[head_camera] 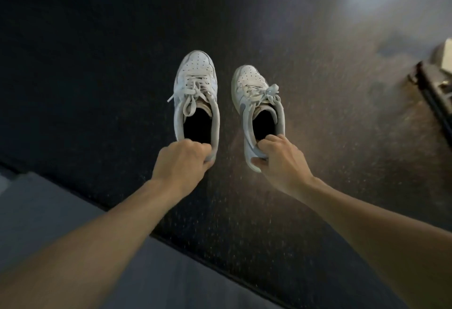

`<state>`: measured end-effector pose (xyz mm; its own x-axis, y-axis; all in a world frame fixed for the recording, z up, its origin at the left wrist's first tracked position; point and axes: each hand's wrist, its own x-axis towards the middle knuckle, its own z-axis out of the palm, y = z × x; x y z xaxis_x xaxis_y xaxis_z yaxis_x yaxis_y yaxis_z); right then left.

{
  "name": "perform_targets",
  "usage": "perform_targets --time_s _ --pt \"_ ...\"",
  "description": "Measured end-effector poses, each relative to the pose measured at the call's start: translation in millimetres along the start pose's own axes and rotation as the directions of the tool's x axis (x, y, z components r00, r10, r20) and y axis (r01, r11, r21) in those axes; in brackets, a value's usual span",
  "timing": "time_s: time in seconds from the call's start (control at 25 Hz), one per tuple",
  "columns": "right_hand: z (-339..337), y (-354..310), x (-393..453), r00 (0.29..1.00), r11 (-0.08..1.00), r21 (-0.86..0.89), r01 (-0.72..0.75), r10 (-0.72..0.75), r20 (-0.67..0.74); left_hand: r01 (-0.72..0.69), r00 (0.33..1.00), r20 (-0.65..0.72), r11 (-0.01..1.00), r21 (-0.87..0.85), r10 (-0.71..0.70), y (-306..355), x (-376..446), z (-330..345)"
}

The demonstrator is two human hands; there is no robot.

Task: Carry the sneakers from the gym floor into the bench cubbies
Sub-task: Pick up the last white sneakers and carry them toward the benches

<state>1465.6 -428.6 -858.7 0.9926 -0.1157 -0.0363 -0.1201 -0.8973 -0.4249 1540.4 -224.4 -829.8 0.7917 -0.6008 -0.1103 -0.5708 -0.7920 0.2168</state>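
Two white sneakers, one per hand, toes pointing away, openings up. Left sneaker [195,93] pinched at heel collar by left hand [182,160]: fingers curled over back rim, tips tucked inside opening, thumb hidden under. Right sneaker [259,108] gripped at heel by right hand [281,159]: fingers hooked into opening over collar, thumb pressing outer side of heel below. Both grips closed on shoes, neither hand free. Heel hold prob. chosen because collar gives stiff edge to hook, keeps palms off soles, lets one person take pair in single trip w/ laces left tied. Right shoe rolled slightly toward its inner side, grey swoosh showing; left one sits flatter. Shoes apart, not touching each other. Can't tell for sure whether soles rest on dark speckled gym floor [244,223] or hang just above it; blur around frame suggests motion, so likely mid-carry or just at lift. Both forearms stretched fwd and down, roughly parallel, wrists bent a little downward, elbows near straight. Paler grey strip [61,223] along lower left edge of dark flooring. Metal frame of some equipment [433,93] at far right, too blurred to name. No bench or cubbies in view, so drop-off step not yet done.
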Motion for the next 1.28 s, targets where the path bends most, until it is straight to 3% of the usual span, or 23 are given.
perform_targets --time_s 0.32,0.64,0.96,1.16,1.28 --pt "-326 -112 38 0.942 0.989 -0.085 0.121 -0.141 -0.305 -0.155 0.941 -0.282 0.98 0.128 0.186 80 29 -346" --pt "-580 -206 13 0.816 0.965 -0.218 0.143 -0.24 -0.525 -0.159 0.881 -0.394 0.948 0.274 0.262 155 6 -592" --pt "-712 -255 -71 0.717 0.956 -0.292 0.016 -0.214 -0.663 -0.267 0.778 -0.486 0.909 0.32 0.399 234 -50 -718" --pt "-739 -268 -127 0.704 0.928 -0.331 -0.174 -0.118 -0.701 -0.377 0.72 -0.477 0.861 0.341 0.504 268 -70 -740" --pt "-739 -279 -166 0.665 0.901 -0.322 -0.292 -0.051 -0.745 -0.486 0.633 -0.455 0.779 0.395 0.626 284 -81 -741"
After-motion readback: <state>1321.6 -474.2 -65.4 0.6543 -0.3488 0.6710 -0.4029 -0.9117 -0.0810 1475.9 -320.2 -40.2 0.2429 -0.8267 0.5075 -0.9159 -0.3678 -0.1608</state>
